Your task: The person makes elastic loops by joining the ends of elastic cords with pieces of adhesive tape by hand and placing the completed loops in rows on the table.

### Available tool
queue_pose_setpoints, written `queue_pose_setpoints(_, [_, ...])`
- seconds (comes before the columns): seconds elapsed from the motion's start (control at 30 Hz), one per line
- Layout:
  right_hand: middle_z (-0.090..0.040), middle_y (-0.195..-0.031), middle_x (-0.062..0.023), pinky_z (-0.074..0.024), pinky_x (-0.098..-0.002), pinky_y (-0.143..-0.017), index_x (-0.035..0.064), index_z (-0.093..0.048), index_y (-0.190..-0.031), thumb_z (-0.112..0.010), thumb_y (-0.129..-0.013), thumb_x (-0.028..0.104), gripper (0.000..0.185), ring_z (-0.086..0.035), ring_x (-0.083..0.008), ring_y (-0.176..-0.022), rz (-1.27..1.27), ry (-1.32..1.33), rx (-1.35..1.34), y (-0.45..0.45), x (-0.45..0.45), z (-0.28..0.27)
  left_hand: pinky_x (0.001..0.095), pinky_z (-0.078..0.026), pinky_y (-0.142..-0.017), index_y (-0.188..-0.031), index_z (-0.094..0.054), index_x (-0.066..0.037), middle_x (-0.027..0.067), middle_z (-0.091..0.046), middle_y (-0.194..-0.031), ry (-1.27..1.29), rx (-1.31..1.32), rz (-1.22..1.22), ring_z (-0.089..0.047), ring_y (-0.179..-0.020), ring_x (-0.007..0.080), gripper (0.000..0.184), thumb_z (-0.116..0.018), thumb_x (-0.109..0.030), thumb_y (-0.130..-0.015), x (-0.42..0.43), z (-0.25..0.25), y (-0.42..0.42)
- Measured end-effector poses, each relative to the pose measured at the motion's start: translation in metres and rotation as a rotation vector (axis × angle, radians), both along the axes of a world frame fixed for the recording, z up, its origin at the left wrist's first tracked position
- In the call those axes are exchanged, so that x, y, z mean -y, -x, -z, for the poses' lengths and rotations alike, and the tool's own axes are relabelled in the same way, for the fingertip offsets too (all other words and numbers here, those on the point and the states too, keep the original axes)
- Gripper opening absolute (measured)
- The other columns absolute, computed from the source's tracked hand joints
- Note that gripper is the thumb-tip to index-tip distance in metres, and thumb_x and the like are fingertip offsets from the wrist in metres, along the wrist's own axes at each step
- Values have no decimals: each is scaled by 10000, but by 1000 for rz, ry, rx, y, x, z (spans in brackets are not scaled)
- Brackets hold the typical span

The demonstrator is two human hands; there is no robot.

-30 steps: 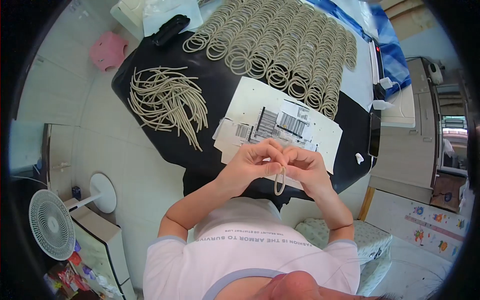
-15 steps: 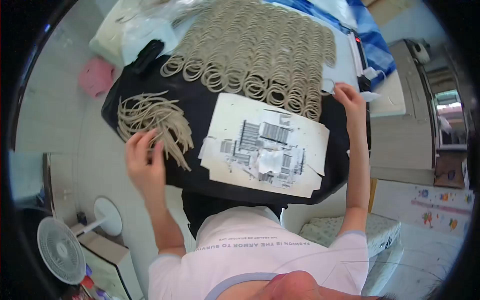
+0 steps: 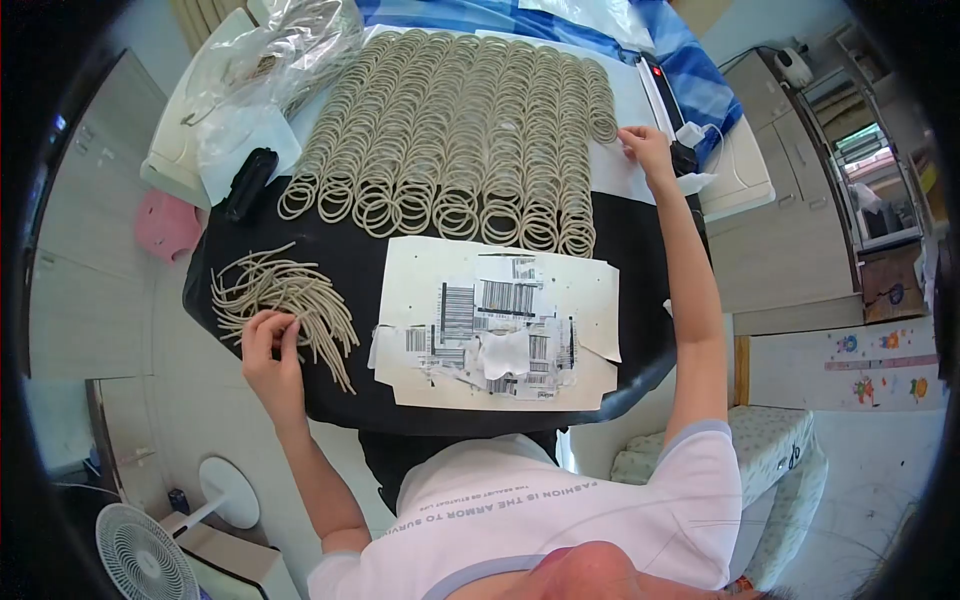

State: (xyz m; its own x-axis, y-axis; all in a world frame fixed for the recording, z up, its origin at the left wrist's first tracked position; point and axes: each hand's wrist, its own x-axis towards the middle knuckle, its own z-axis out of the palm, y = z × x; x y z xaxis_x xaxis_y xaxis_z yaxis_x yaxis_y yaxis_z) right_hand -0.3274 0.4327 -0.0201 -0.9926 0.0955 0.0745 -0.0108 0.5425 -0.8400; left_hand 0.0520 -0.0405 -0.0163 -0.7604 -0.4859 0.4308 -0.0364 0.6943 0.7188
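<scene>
Rows of overlapping beige rings (image 3: 460,140) cover the far part of the table. My right hand (image 3: 648,152) is at the near end of the short right-hand row, its fingertips pinched beside the last ring. Over the pile of loose beige cords (image 3: 290,300) at the left, my left hand (image 3: 270,345) has thumb and forefinger closed at the pile's near edge, on one or more cords. A flat cardboard piece (image 3: 410,280) with torn barcode labels (image 3: 505,300) lies between my arms.
A black case (image 3: 250,185) and a clear plastic bag (image 3: 300,50) lie at the back left. At the right are a power strip (image 3: 662,95) and a white plug (image 3: 690,134). A fan (image 3: 148,555) stands at the lower left.
My hands have parted from the ring held between them. The right went out to the right-hand row, the left to the cord pile, where its fingers have closed. The view has shifted.
</scene>
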Motion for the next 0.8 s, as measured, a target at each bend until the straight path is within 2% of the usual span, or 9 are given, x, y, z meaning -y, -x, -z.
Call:
queue_pose_setpoints(0.17, [-662,-756,-19,-465,-229,-575,-20,-717,-949,-730,-840,214,259,-576,-77,-624,-39,-62,-9,5,-4,3,247,-471,-659,-887,-649,-8,51,-624,-958,-35,-7,132,-584,-755,132,76,-676,24,-823,-1,-8,16])
queue_pose_setpoints(0.27, [-666,-747,-24,-463,-226,-572,-21,-719,-933,-732,-833,217,258,-578,-75,-613,-56,-93,-3,8,-5,3,242,-471,-660,-893,-646,-10,47,-629,-962,-86,0,117,-583,-759,116,72,-671,25,-834,-2,-9,18])
queue_pose_setpoints(0.37, [-673,-745,-34,-469,-222,-573,-25,-720,-920,-731,-827,217,259,-581,-77,-599,-79,-169,-9,14,-9,7,217,-455,-621,-908,-647,-17,29,-634,-952,-164,-116,29,-570,-728,83,52,-669,-1,-864,-1,-5,14])
queue_pose_setpoints(0.47, [-688,-718,-60,-489,-256,-558,-19,-724,-884,-726,-806,214,247,-609,-111,-566,-81,-259,-73,19,-14,13,191,-421,-568,-918,-651,-33,11,-637,-933,-411,-110,-44,-548,-674,55,29,-662,-34,-892,0,-7,6])
queue_pose_setpoints(0.5, [-695,-705,-70,-497,-273,-550,-16,-726,-868,-724,-796,213,240,-622,-128,-551,-78,-288,-105,17,-10,11,175,-391,-535,-928,-660,-44,12,-642,-878,-458,-133,-61,-544,-627,49,23,-650,-55,-911,-3,-12,4])
queue_pose_setpoints(0.6, [-705,-741,-87,-507,-280,-562,-19,-722,-889,-718,-810,209,241,-645,-145,-576,-9,-212,-154,1,-1,3,179,-392,-529,-957,-661,-35,35,-650,-829,-471,-181,-90,-566,-624,63,49,-642,-58,-917,-2,-16,-2])
queue_pose_setpoints(0.7, [-705,-779,-94,-516,-274,-586,-25,-712,-934,-702,-842,196,239,-654,-140,-627,-7,-109,-254,-21,12,-8,182,-401,-528,-999,-652,-21,58,-656,-799,-525,-371,-79,-586,-620,79,87,-636,-57,-922,-9,-30,-1])
queue_pose_setpoints(0.8, [-704,-816,-94,-522,-255,-658,-29,-700,-954,-669,-886,180,222,-656,-124,-710,-163,34,-295,-72,45,-26,186,-406,-512,-990,-623,-10,91,-661,-809,-661,-477,24,-586,-600,98,70,-613,-44,-929,-18,-43,-10])
